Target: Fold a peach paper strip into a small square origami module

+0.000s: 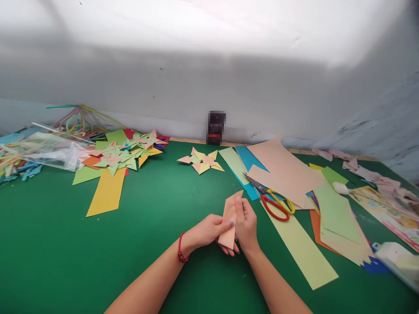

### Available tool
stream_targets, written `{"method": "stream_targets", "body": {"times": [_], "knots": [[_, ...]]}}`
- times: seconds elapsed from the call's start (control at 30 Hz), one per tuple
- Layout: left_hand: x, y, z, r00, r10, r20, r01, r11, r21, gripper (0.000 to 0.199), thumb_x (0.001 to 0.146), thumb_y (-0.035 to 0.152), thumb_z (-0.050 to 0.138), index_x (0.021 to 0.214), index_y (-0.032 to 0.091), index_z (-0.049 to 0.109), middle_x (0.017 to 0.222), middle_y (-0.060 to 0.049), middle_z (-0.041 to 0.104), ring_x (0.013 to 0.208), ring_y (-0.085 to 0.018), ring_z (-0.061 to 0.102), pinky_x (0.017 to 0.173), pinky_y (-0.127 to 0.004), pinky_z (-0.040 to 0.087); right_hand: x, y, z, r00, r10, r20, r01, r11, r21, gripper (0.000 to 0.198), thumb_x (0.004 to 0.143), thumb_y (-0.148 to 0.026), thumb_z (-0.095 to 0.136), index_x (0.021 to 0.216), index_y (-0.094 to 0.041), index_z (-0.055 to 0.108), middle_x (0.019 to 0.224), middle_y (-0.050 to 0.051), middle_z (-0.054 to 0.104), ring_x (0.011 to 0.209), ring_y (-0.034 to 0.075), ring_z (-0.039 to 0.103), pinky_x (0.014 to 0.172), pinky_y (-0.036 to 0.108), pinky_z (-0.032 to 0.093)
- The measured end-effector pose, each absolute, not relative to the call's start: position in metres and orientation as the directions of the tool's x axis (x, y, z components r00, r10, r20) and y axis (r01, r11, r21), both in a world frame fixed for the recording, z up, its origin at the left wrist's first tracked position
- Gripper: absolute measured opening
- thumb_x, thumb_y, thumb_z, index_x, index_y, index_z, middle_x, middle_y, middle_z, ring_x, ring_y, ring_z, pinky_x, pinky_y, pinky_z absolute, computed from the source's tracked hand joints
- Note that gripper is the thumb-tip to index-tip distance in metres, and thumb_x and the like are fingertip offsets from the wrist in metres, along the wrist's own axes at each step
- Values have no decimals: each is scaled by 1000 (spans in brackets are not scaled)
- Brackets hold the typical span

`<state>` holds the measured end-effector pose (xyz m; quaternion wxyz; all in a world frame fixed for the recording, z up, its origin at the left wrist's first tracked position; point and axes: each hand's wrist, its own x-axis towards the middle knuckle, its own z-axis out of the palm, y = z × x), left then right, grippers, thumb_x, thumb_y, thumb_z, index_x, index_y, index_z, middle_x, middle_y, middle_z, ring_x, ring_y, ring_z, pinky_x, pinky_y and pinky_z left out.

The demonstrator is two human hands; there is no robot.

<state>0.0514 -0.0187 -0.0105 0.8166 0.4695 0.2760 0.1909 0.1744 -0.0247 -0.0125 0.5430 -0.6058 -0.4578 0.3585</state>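
A folded piece of peach paper (228,231) is held between both hands above the green table. My left hand (209,229), with a red bracelet at the wrist, grips its left side, thumb on top and fingers beneath. At its right edge, my right hand (246,220) is closed with the thumb pressed on the upper part. The paper has a slanted pointed top. Beyond the hands lies a folded paper star (203,161) in peach, yellow and green. Scissors (273,200) with red and yellow handles rest on paper sheets to the right.
Several paper stars (121,152) lie on coloured sheets at the left, beside a clear plastic bag (62,152) and thin strips. A large peach sheet (284,170), a pale green strip (304,248) and a white tape dispenser (396,261) are on the right. A wall stands behind.
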Motion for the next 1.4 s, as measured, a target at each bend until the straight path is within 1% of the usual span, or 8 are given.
{"method": "stream_targets", "body": {"times": [0.23,0.37,0.6,0.7,0.83,0.93,1.2,1.4], "knots": [[52,-18,-15,744,583,-325,-16,501,865,46,77,54,48,79,8,56,62,-9,65,44,-14,59,43,-23,47,176,-22,-17,336,940,62,165,6,-986,34,87,-45,38,64,-20,38,54,-6,34,49,11,33,44,22,28],[53,-17,-19,761,540,-360,15,540,842,47,75,57,48,76,10,51,62,-9,65,46,-14,61,45,-23,48,180,-19,-20,417,905,81,209,-8,-978,36,87,-46,38,63,-20,38,54,-6,32,50,10,32,46,22,27],[54,-18,-21,728,578,-368,37,503,863,46,75,58,47,77,12,50,61,-8,64,45,-14,60,43,-24,46,180,-14,-27,419,903,94,226,-4,-974,37,87,-45,37,61,-20,35,53,-6,31,51,10,30,46,21,26],[55,-18,-20,713,597,-367,68,462,884,47,78,58,42,79,12,52,64,-7,63,50,-15,60,48,-26,46,180,-13,-27,405,909,100,234,3,-972,36,87,-45,36,62,-20,36,53,-6,33,50,11,31,46,21,27],[57,-16,-17,460,866,-195,154,139,978,44,79,53,43,78,11,56,72,-5,61,60,-13,54,53,-22,40,176,-17,-25,332,933,140,275,47,-960,33,88,-43,36,64,-20,40,54,-6,37,49,10,35,46,21,29],[59,-17,-14,296,955,-39,237,-34,971,39,83,48,40,76,13,56,69,-2,58,59,-11,47,52,-21,35,170,-22,-24,264,949,171,320,82,-944,30,88,-41,36,68,-20,43,54,-5,41,48,10,39,46,21,30],[65,-28,-13,144,989,38,309,-81,948,34,90,39,31,73,16,51,63,-1,53,59,-13,48,56,-24,35,159,-32,-25,266,937,228,420,100,-902,25,88,-37,37,70,-21,42,52,-6,42,43,10,40,45,21,29],[65,-29,-17,128,991,38,294,-75,953,34,90,38,31,70,17,48,61,0,50,56,-12,46,54,-23,34,156,-34,-20,274,941,197,352,92,-931,26,89,-37,36,69,-21,42,54,-5,44,47,11,41,47,20,32]]}}
